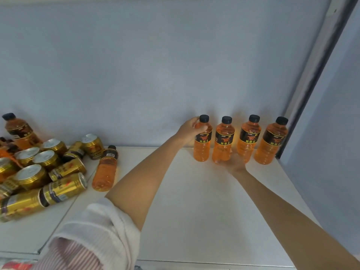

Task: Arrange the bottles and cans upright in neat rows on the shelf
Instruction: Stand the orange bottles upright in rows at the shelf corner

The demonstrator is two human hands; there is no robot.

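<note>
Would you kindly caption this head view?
Left hand gripping the end of four upright orange bottles; cans heaped left.

Shelf mid & front bare, free reach. Bottle row blocks back-right; can pile + lying bottle crowd left.

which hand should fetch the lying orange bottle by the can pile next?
Left, probably. The lying bottle is on the left side, nearer the left hand, which grips the row's leftmost upright bottle. The right hand is at the second bottle, farther away.
</note>
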